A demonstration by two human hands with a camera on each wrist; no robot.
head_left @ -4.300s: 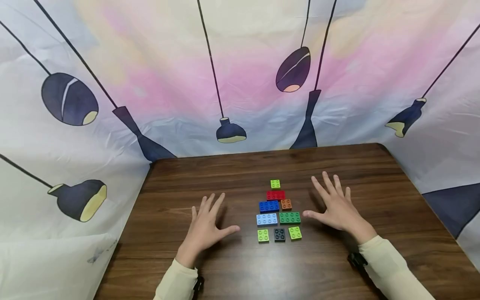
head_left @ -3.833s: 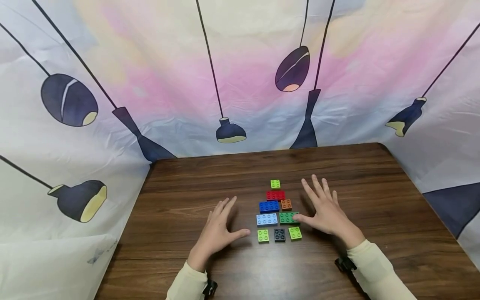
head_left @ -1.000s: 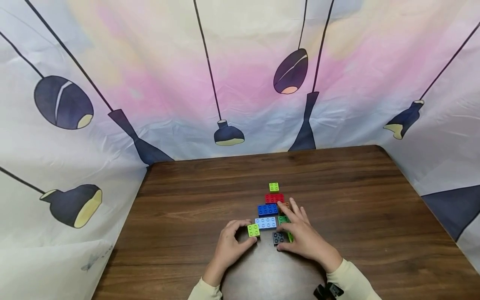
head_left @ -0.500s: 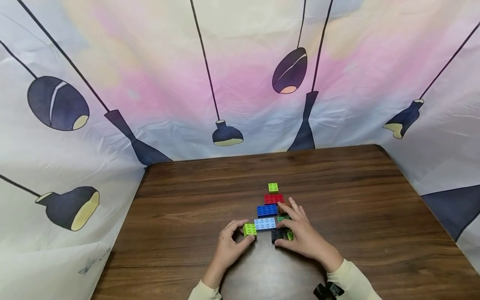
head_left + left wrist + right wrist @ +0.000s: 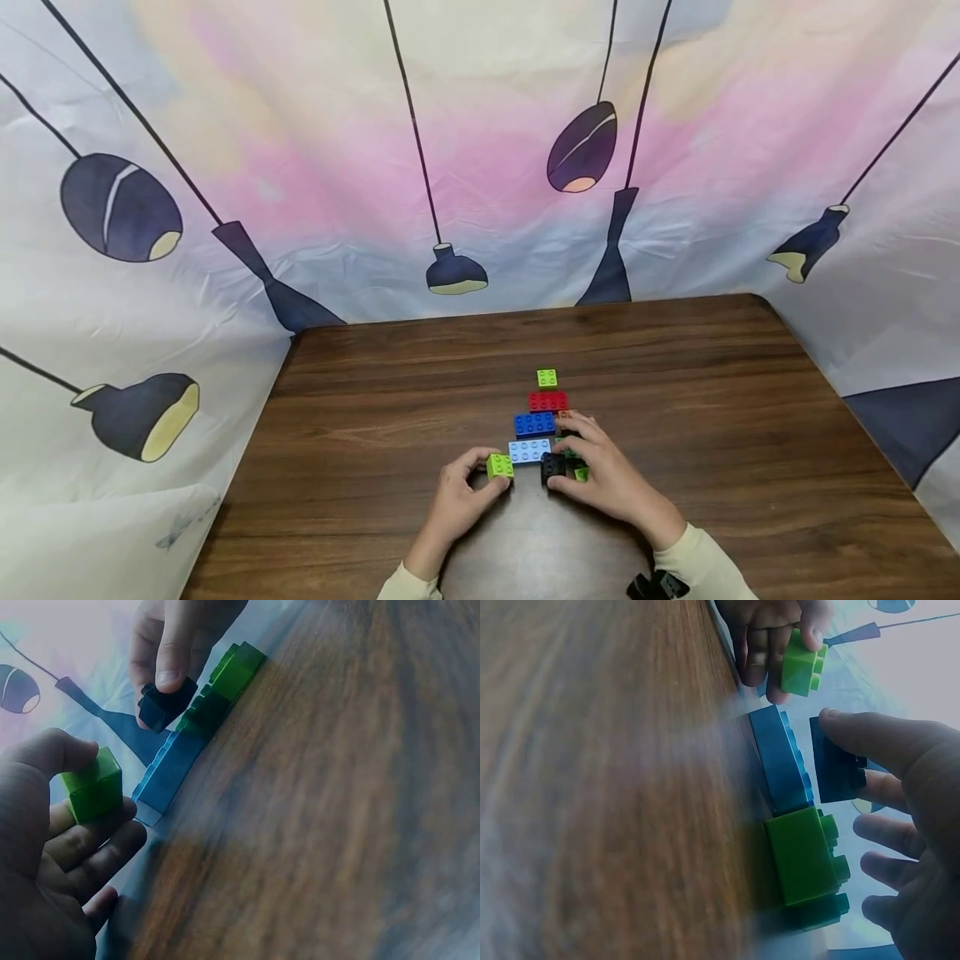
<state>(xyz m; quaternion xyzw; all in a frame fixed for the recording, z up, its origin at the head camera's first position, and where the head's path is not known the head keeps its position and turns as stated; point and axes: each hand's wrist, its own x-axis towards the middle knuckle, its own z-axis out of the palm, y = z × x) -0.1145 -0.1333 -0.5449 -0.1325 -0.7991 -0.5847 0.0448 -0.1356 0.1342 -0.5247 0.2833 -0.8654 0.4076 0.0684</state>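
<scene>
My left hand [image 5: 461, 496] pinches a lime-green toy building brick [image 5: 500, 466] between thumb and fingers, lifted off the table in the left wrist view. In my right hand [image 5: 618, 475], thumb and fingertips grip a black brick [image 5: 836, 761], also raised. Between the hands lies a light-blue brick [image 5: 529, 452]. Partly covered by my right hand are a green brick [image 5: 206, 711], a second lime brick [image 5: 802, 855] and an orange brick [image 5: 564, 414]. Farther back sit a blue brick [image 5: 534, 425], a red brick [image 5: 548, 402] and a small lime brick [image 5: 547, 378].
The dark wooden table [image 5: 375, 375] extends on every side of the bricks. Behind it hangs a pastel cloth [image 5: 337, 167] printed with dark lamps. A black wrist device [image 5: 657, 585] sits at my right sleeve.
Both hands, at first spread open beside the bricks, have come inward. The left took the front-left lime brick and moved it slightly left; the right took hold of the black brick and raised it.
</scene>
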